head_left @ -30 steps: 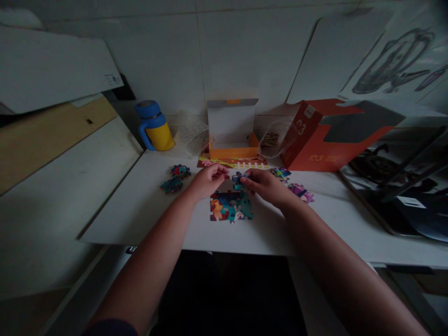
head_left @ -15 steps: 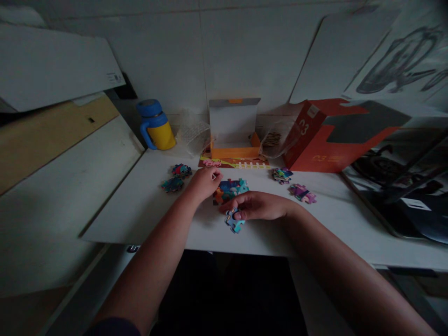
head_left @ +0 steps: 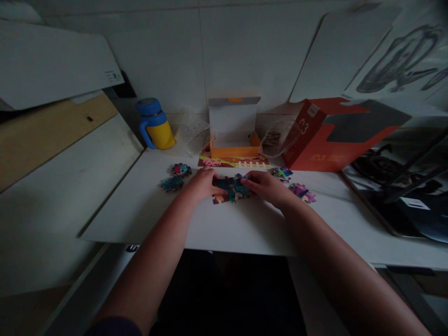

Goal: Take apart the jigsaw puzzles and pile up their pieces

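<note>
A partly joined jigsaw puzzle point(head_left: 227, 189), dark teal with orange at its lower left corner, lies on the white table between my hands. My left hand point(head_left: 205, 184) grips its left side, the thumb on the pieces and the fingers at the upper edge. At the upper right, my right hand point(head_left: 266, 185) pinches a bluish jigsaw puzzle piece point(head_left: 239, 177) against the joined part. My fingers partly cover that piece, so I cannot tell whether it is locked in. Small stacks of pieces lie left point(head_left: 171, 184) and right point(head_left: 303, 192) of the puzzle.
Behind the puzzle stands an open orange box point(head_left: 234, 152) on a colourful printed sheet point(head_left: 227, 162). A blue and yellow flask point(head_left: 157, 126) and clear plastic bags point(head_left: 192, 135) are at the back left. To the right are a large red box point(head_left: 322, 144) and dark equipment point(head_left: 392, 191).
My right hand has moved up and away from me, carrying the piece from below the joined puzzle to its upper right. My left hand has spread its thumb onto the puzzle's left side.
</note>
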Tool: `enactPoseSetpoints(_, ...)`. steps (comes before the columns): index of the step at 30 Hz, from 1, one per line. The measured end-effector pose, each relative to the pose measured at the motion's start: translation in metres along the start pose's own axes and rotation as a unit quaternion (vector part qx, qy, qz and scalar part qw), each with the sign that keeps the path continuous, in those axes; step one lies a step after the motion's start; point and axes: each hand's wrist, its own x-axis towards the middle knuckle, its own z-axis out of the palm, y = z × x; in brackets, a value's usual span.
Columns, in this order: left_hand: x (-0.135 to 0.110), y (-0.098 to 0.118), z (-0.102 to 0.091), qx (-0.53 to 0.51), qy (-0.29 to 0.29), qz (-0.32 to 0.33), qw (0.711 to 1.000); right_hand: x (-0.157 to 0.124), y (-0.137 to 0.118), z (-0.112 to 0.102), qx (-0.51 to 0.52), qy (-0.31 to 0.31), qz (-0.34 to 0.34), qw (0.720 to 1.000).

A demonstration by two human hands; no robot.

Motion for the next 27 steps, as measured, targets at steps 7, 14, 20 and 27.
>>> enactPoseSetpoints(7,0.0,-0.002,0.006,-0.038,-0.004,-0.035,0.999,-0.003,-0.011,0.005,-0.137,-0.012,-0.004,0.99)
enactPoseSetpoints(14,0.006,-0.018,0.009,-0.273,-0.008,-0.124,0.954,-0.003,-0.009,0.004,-0.135,0.015,-0.011,0.991)
enactPoseSetpoints(20,0.007,-0.003,0.0,-0.366,-0.01,-0.139,0.92,-0.002,-0.007,0.008,-0.033,0.015,-0.044,0.998)
enactPoseSetpoints(27,0.006,0.011,-0.003,-0.363,0.004,-0.022,0.931,0.004,-0.005,0.015,0.068,0.039,-0.055,0.995)
